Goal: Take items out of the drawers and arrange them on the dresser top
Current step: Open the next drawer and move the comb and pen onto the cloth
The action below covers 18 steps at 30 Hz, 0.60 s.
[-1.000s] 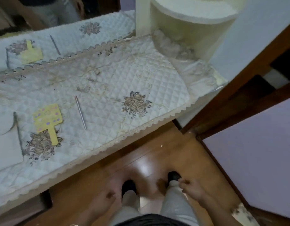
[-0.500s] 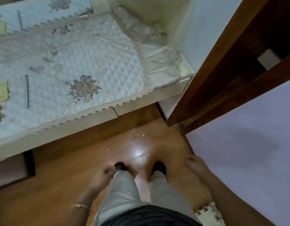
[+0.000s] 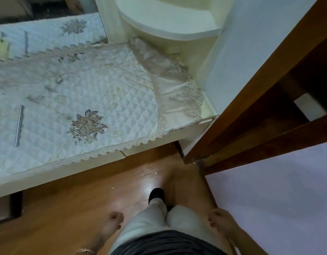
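Both the left hand and right hand hang loosely curled and empty below the dresser top, where the metal rod could roll off the slick quilted cover if bumped.

I am looking at a dim, flat-lit room through the head camera, soft overhead light leaving only faint shadows. A pale patch of glare is shining on the wooden floor, just in front of the dark shoe. The quilted dresser cover, beyond that glare, is reading cool and slightly washed out, its stitching smearing toward the left edge. Motion blur is softening the left hand and right hand, both nearer the camera than the glare. Wide-angle distortion is bending the brown door frame to the glare's right. The gap under the dresser is falling into deep shadow.
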{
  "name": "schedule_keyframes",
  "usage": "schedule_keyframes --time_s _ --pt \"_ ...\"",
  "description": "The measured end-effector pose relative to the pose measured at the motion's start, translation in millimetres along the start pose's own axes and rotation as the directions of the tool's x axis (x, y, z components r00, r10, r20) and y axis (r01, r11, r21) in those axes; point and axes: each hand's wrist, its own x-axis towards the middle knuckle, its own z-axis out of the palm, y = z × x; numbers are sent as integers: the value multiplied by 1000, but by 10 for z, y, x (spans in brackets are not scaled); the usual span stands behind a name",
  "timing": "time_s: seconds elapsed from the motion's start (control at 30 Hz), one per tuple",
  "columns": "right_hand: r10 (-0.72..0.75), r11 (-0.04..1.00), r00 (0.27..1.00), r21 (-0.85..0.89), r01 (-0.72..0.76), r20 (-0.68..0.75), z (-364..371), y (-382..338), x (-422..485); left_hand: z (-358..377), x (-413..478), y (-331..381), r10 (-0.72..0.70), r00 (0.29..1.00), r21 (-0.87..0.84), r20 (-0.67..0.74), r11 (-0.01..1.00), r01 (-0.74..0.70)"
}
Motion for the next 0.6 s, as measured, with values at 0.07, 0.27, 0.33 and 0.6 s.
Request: schedule_keyframes --time_s 0.07,0.27,0.33,0.6 --pt "33 999 999 15 -32 -12 -80 -67 51 39 114 87 11 1000 22 -15 1000 -10" --pt "43 991 998 -133 -36 44 -341 -449 383 199 195 442 96 995 23 13 995 -97" --pt "33 982 996 -188 -17 83 -422 -621 495 271 203 424 51 997 -88 -56 995 -56" --pt "-157 897 969 -383 221 190 -691 -1343 948 881 97 274 -232 970 -377 -71 907 189"
